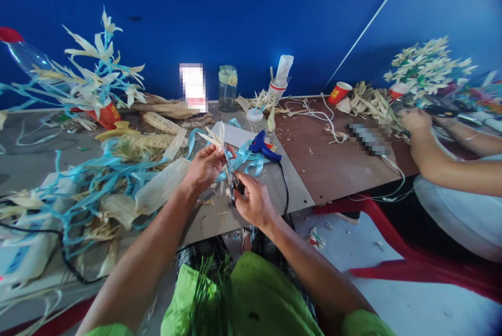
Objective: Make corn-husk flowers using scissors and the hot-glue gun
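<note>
My left hand point(206, 167) pinches a pale corn-husk flower point(215, 136) whose petals point up and away from me. In my right hand point(254, 197) is a pair of scissors point(234, 181) with dark handles, its blades reaching up to the base of the flower near my left fingertips. Whether the blades touch the flower I cannot tell. Just beyond my right hand lies a blue glue gun point(264, 147) with a black cord. Light-blue ribbon strips point(147, 179) and loose pale husk pieces point(160, 187) spread over the table to the left of my hands.
A husk-flower arrangement point(104, 71) in a red cup stands at left, near a corncob point(160, 122). Behind are a lit screen point(194, 87), a water bottle point(227, 87) and a cup point(277, 89). At right, a co-worker's arms point(443, 155) reach over the table; a power strip point(27, 242) lies left.
</note>
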The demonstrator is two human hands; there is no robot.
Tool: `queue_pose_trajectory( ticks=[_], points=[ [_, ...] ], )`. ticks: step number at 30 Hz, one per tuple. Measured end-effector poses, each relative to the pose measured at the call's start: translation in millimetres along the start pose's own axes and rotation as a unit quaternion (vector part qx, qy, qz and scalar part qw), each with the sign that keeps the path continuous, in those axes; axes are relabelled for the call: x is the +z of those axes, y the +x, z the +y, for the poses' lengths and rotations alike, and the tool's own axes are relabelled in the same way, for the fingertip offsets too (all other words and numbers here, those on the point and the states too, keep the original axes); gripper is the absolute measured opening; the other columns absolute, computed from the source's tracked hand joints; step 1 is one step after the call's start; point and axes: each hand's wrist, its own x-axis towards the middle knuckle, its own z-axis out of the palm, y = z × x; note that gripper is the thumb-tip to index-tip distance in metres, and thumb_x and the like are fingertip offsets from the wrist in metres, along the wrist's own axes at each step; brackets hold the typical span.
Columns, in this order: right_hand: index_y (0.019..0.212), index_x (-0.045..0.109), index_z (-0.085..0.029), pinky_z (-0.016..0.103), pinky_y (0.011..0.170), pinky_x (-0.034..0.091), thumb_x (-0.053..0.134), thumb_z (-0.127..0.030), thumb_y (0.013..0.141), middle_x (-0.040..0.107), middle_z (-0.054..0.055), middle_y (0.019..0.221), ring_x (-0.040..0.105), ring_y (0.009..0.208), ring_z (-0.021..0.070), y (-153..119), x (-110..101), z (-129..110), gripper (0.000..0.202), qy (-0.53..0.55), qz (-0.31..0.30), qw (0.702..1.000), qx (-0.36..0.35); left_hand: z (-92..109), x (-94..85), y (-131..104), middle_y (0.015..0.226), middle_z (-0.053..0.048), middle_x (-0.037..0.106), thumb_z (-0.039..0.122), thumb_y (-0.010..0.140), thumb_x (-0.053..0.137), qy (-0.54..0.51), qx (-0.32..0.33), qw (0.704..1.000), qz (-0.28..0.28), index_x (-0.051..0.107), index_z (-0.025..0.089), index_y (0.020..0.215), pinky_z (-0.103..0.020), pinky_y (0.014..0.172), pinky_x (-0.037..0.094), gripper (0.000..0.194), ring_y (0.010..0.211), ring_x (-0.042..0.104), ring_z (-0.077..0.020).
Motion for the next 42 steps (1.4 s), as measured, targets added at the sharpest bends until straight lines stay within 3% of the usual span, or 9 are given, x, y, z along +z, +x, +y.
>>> queue_pose_trajectory(
  ticks=[12,22,27,33,42],
  points=[
    [0.112,0.057,-0.017,0.021,0.056,0.042,0.052,-0.019,0.079,0.065,0.005,0.087,0.055,0.068,0.0135,-2,6,4,0.033,0.023,-0.007,1.0,0.011,1,1.6,-1,0.076,-0.003,0.068,0.021,0.063,0.077,-0.012,0.008,1.0,-0.027,0.065,0.014,0.063,-0.025,0.067,0.051,0.014,0.067,0.063,-0.0116],
    [0.106,0.058,-0.017,0.023,0.065,0.046,0.057,-0.027,0.079,0.062,0.003,0.082,0.056,0.068,0.0121,-4,8,8,0.028,0.143,-0.015,0.989,0.012,4,1.9,-3,0.073,-0.003,0.065,0.025,0.063,0.077,0.031,-0.009,0.999,-0.037,0.066,0.014,0.066,-0.027,0.068,0.048,0.016,0.066,0.061,-0.012],
    [0.103,0.057,-0.017,0.022,0.063,0.045,0.058,-0.029,0.079,0.058,0.001,0.075,0.052,0.063,0.0107,-7,10,10,0.026,0.153,-0.017,0.988,0.025,4,2.2,-4,0.071,-0.003,0.064,0.025,0.064,0.077,0.033,-0.014,0.998,-0.051,0.067,0.014,0.066,-0.029,0.073,0.05,0.015,0.073,0.062,-0.0146],
    [0.101,0.057,-0.018,0.023,0.062,0.044,0.06,-0.028,0.078,0.056,0.0,0.074,0.051,0.064,0.0112,-9,14,16,0.026,0.154,-0.016,0.987,0.038,4,2.7,-5,0.072,-0.003,0.064,0.025,0.062,0.077,0.028,-0.025,0.999,-0.033,0.067,0.014,0.067,-0.026,0.067,0.05,0.016,0.067,0.061,-0.0121],
    [0.092,0.054,-0.02,0.023,0.056,0.042,0.067,-0.037,0.069,0.049,-0.002,0.07,0.046,0.06,0.0095,-3,4,-5,0.031,0.288,-0.005,0.954,0.084,1,5.7,-9,0.068,-0.003,0.063,0.03,0.062,0.077,0.064,-0.054,0.993,-0.08,0.068,0.013,0.068,-0.027,0.065,0.048,0.02,0.066,0.06,-0.0139]
  ],
)
